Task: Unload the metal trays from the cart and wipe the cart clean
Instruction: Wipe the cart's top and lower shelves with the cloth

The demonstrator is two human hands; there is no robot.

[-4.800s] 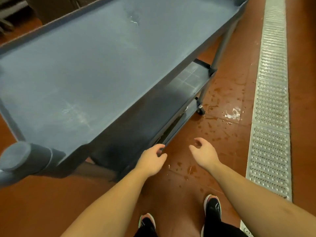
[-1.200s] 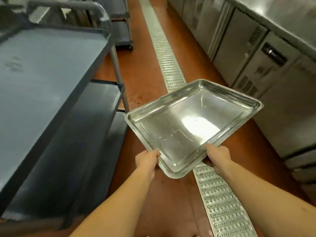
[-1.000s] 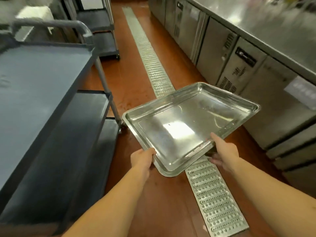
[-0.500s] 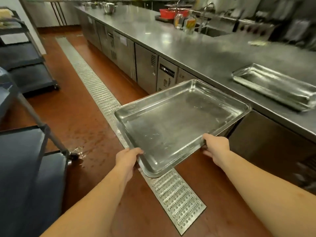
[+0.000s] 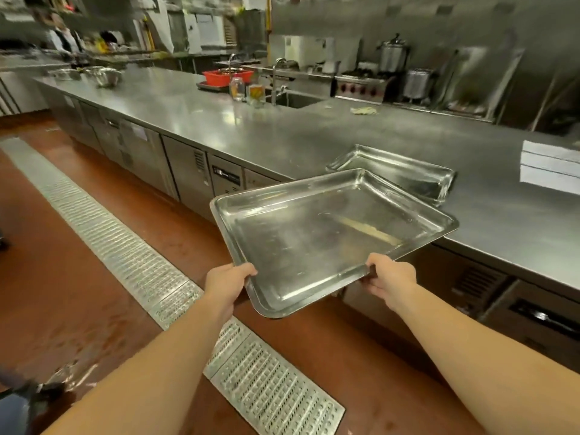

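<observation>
- On the left, across the red floor: a perforated drain grate (image 5: 125,255).
- Left of centre: grips the near-left corner of the metal tray (image 5: 314,240) with the left hand (image 5: 224,285), fingers curled round the rim.
- In the middle: holds that tray in the air, far corner over the edge of the steel counter (image 5: 251,127).
- Just right: clasps the near-right edge with the right hand (image 5: 389,282), thumb over the rim.
- Farther right, on the counter: a second tray (image 5: 398,172) just behind the held one, then white paper (image 5: 549,171).

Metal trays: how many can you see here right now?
2. One held tray is gripped by the left hand and right hand near the counter edge. The second tray lies on the counter just behind it; it may be a stack hiding more.
</observation>
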